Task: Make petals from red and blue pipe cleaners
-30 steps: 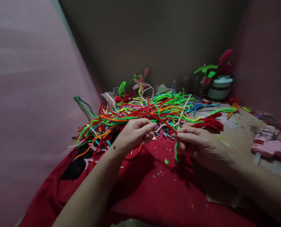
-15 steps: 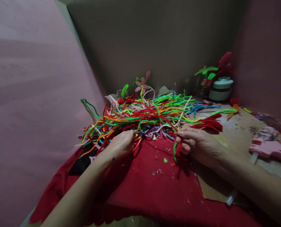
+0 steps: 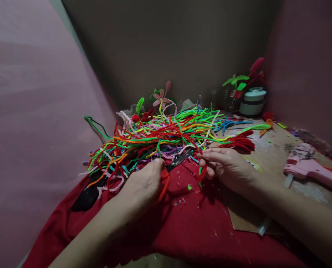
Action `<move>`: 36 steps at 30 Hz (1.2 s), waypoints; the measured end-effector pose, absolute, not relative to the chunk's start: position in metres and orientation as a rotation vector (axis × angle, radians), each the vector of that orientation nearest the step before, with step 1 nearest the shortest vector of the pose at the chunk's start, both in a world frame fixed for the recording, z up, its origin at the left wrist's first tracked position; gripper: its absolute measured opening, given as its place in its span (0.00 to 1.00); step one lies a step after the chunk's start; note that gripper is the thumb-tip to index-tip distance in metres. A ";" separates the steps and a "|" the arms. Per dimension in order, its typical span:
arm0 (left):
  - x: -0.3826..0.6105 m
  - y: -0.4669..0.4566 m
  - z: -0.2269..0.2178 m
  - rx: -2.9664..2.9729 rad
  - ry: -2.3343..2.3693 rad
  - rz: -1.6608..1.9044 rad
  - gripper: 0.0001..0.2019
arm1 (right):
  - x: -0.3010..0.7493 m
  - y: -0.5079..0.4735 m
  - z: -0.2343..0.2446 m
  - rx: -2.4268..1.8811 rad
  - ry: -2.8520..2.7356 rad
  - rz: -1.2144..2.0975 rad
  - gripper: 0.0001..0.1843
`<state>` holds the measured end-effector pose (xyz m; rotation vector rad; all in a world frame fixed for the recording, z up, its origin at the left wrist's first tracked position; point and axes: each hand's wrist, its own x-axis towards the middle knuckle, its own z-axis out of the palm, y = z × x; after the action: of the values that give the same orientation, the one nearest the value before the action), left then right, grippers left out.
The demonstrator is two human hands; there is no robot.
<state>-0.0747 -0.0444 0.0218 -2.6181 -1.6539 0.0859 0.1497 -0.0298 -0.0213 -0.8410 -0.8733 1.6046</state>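
Observation:
My left hand [image 3: 146,178] is closed round a pair of scissors [image 3: 182,158]. Their red-orange handle loops out beside the fingers, and the dark blades point right. Opposite, my right hand [image 3: 224,165] pinches a short red and green pipe cleaner piece [image 3: 200,175] between thumb and fingers, its end hanging down. The blades lie close to the fingertips of that hand; contact with the piece cannot be made out. Just behind both hands spreads a large heap of colourful pipe cleaners [image 3: 160,137].
Small clippings lie on the red cloth [image 3: 188,230]. At right, a pink glue gun [image 3: 305,165] rests on a brown board [image 3: 238,216]. Behind stand a pale lidded jar [image 3: 252,102] and a pink pipe cleaner flower [image 3: 160,97]. Pink panels rise at both sides.
The left hand has brought the scissors up from the heap toward the right hand, showing more of the blades. The right hand keeps its pinch. The whole view has shifted slightly.

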 end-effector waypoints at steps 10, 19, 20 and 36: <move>-0.051 -0.046 0.015 -2.496 -1.578 0.082 0.14 | 0.150 -0.032 -0.023 -0.947 -0.969 1.531 0.06; -0.048 -0.051 0.015 -2.431 -1.471 0.067 0.14 | 0.150 -0.033 -0.021 -0.973 -1.017 1.567 0.07; -0.049 -0.052 0.015 -2.434 -1.459 0.072 0.14 | 0.151 -0.032 -0.023 -0.952 -1.017 1.572 0.07; -0.058 -0.050 -0.001 -2.600 -1.407 0.051 0.14 | 0.150 -0.031 -0.024 -0.886 -0.933 1.645 0.06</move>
<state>-0.0580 -0.0499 -0.0005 -2.6001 -1.4066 0.0514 0.1501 -0.0309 -0.0243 -0.8864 -0.9325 1.6446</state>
